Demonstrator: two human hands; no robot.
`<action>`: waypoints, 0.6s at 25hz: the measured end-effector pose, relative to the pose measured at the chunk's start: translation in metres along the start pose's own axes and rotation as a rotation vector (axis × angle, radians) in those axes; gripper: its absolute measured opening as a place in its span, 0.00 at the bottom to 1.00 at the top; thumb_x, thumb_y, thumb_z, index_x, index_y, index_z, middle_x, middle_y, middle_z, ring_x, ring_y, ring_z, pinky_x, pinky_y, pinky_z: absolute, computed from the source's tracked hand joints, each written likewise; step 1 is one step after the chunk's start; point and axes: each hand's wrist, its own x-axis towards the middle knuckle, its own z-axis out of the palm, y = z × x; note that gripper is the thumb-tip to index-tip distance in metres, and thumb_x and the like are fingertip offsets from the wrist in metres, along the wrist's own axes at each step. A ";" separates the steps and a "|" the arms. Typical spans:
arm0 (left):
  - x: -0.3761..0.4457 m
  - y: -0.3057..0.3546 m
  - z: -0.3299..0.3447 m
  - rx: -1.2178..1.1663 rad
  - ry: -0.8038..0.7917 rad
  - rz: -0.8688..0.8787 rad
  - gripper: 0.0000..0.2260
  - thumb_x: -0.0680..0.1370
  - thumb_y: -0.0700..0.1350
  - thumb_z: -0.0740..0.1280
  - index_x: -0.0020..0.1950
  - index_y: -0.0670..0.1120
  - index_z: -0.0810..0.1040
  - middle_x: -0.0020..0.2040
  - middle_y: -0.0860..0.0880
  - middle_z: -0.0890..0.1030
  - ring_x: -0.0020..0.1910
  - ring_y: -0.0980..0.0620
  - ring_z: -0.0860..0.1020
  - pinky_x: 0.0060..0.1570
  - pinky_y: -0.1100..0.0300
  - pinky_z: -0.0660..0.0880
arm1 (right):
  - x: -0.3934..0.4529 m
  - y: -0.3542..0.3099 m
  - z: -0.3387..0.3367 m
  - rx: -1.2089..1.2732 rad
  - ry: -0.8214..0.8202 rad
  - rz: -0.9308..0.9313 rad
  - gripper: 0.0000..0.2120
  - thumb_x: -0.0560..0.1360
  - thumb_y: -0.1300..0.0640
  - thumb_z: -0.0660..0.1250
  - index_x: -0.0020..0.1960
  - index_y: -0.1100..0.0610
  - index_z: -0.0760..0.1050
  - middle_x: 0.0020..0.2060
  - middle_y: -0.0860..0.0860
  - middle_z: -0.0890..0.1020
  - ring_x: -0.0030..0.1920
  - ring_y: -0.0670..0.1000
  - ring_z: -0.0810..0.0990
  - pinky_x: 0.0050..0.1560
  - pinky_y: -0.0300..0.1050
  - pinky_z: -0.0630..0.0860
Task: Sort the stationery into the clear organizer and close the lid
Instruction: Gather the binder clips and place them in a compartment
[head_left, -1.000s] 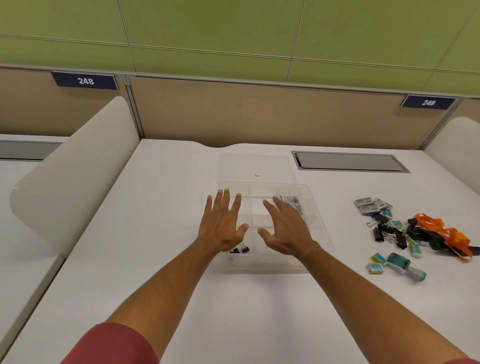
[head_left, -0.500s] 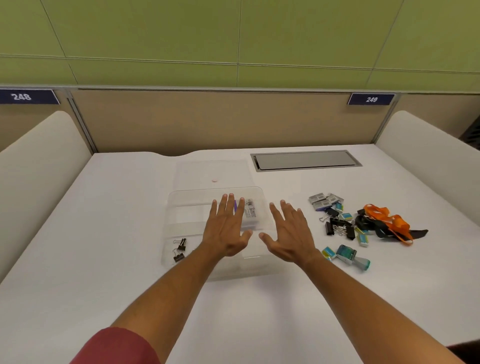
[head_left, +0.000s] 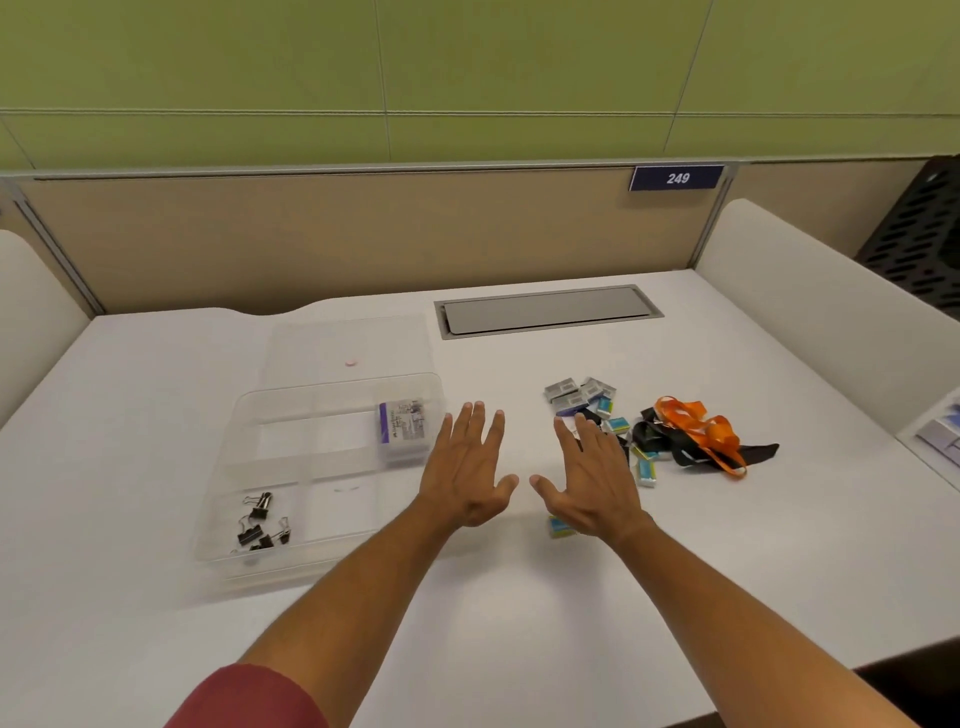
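Head view has both of your hands stretched out over the middle of the white bench (head_left: 156, 639), palms down, fingers spread, neither one holding anything. Your left hand (head_left: 467, 470) hovers just off the right wall of the clear organizer (head_left: 218, 512); your right hand (head_left: 589, 483) reaches over the near-left part of the loose stationery and hides some of it.

The organizer sits left of center, lid off. Its near-left compartment holds a few black binder clips (head_left: 260, 522), and a staple box with a purple stripe (head_left: 402, 428) lies in a compartment along its right side. The other compartments look bare. The clear lid (head_left: 348, 345) lies flat on the bench just behind the organizer, toward the back edge, with a small pink dot on it.

Right of your hands, toward the right side of the bench, the unsorted pile spreads out: grey staple boxes (head_left: 569, 392) at the back, small teal and yellow boxes (head_left: 647, 470) scattered among them, and an orange lanyard (head_left: 698, 428) tangled with black straps (head_left: 691, 454) at the far right. One more teal box (head_left: 560, 527) peeks out from under your right wrist, so your own hand covers most of it.

A grey cable hatch (head_left: 545, 310) is set into the bench near the back edge, well behind the pile. White side dividers stand along the left and right edges, and a blue plate reading 249 (head_left: 677, 178) hangs on the tan back panel.
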 end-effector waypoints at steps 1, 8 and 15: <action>0.004 0.007 0.004 -0.001 -0.005 0.011 0.38 0.77 0.65 0.52 0.78 0.50 0.39 0.79 0.43 0.40 0.77 0.44 0.38 0.69 0.50 0.31 | 0.000 0.010 0.001 0.000 -0.003 0.011 0.42 0.73 0.30 0.52 0.79 0.51 0.45 0.78 0.56 0.49 0.78 0.57 0.47 0.76 0.55 0.44; 0.030 0.051 0.019 0.018 -0.049 0.038 0.38 0.76 0.64 0.53 0.78 0.48 0.41 0.79 0.41 0.44 0.78 0.43 0.42 0.74 0.47 0.39 | 0.005 0.067 0.001 0.031 0.011 0.024 0.42 0.72 0.33 0.56 0.78 0.53 0.49 0.77 0.57 0.55 0.77 0.57 0.52 0.76 0.55 0.48; 0.049 0.080 0.026 0.004 -0.106 0.053 0.36 0.78 0.61 0.54 0.79 0.46 0.43 0.79 0.43 0.46 0.78 0.45 0.44 0.75 0.48 0.42 | 0.015 0.101 0.001 -0.003 0.011 0.029 0.31 0.73 0.44 0.64 0.72 0.54 0.63 0.68 0.53 0.71 0.68 0.55 0.68 0.65 0.55 0.67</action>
